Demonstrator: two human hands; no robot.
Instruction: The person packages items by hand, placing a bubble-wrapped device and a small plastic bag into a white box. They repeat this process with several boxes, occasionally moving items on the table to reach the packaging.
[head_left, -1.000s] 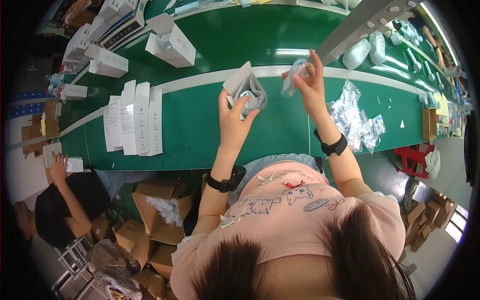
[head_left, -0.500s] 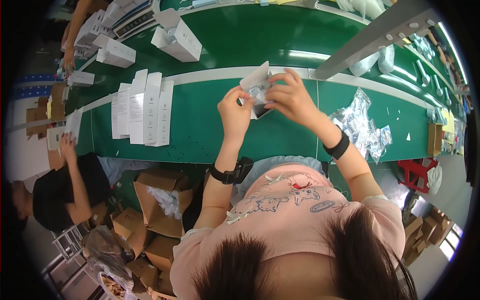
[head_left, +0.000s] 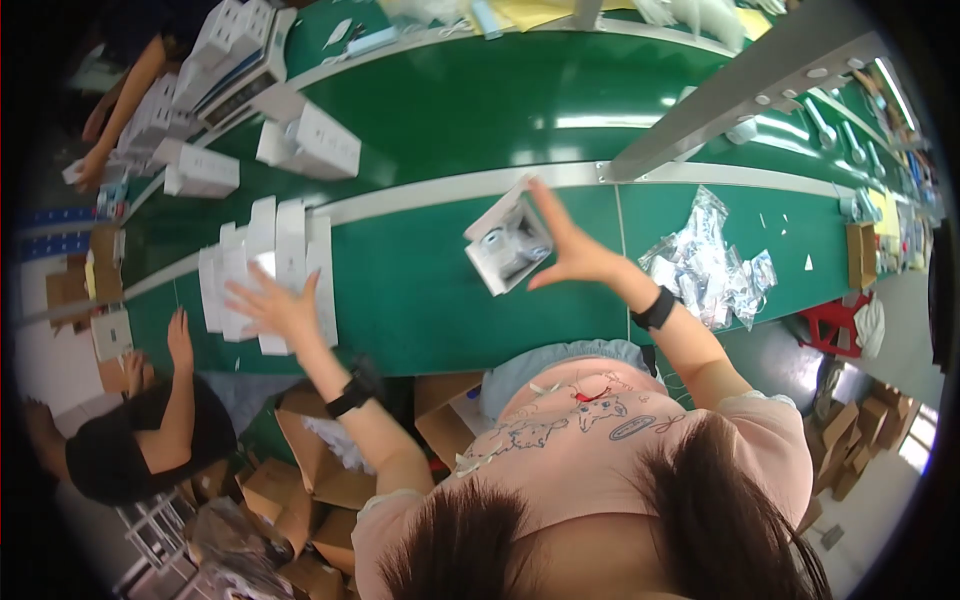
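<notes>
My left hand (head_left: 278, 308) reaches over a group of upright white boxes (head_left: 290, 250) on the left of the green bench. Its fingers are spread, and nothing shows in its grasp. In front of me stands a small open white box (head_left: 482, 276), its flap raised, with a clear plastic bag (head_left: 515, 240) inside. Beside that box's right edge is my right hand (head_left: 580, 248), thumb and fingers wide apart; whether it touches the box I cannot tell. A pile of clear bagged parts (head_left: 700, 270) lies to the right of this hand.
A metal post (head_left: 700, 110) slants over the bench at right. More open white boxes (head_left: 318, 145) sit on the far green surface (head_left: 450, 110). A small cardboard box (head_left: 860, 255) is at the right end. Co-workers' arms (head_left: 170, 410) show at left, cardboard cartons (head_left: 320, 450) below.
My left hand has left the open box and swung left to the white boxes, its fingers spreading. My right hand has opened and come off the bag; the open box sits a little lower in view.
</notes>
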